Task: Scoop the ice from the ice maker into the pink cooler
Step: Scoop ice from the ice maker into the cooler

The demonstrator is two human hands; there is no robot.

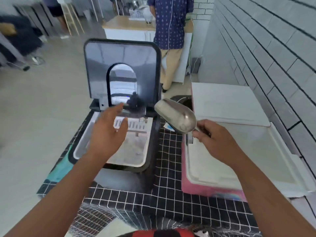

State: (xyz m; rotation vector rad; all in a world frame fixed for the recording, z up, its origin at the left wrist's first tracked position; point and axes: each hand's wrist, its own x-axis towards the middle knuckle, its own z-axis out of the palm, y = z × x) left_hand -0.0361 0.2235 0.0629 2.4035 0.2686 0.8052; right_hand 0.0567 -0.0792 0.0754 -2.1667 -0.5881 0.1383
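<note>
The ice maker [150, 161] stands open at the centre, its dark lid [95, 65] raised upright behind it. Ice [135, 147] fills its white basket. My left hand [106, 134] hovers over the basket with relaxed, spread fingers and holds nothing. My right hand [213, 139] grips the handle of a metal scoop [176, 115]. The scoop hangs in the air between the ice maker and the pink cooler [205, 190], its mouth pointing up and left. The cooler is open on the right, with a white inside.
The cooler's white lid [227, 103] leans back against the tiled wall [273, 48]. A black grid-patterned cloth [167, 185] covers the counter. A person [171, 31] stands at a far counter behind. Floor lies to the left of the counter edge.
</note>
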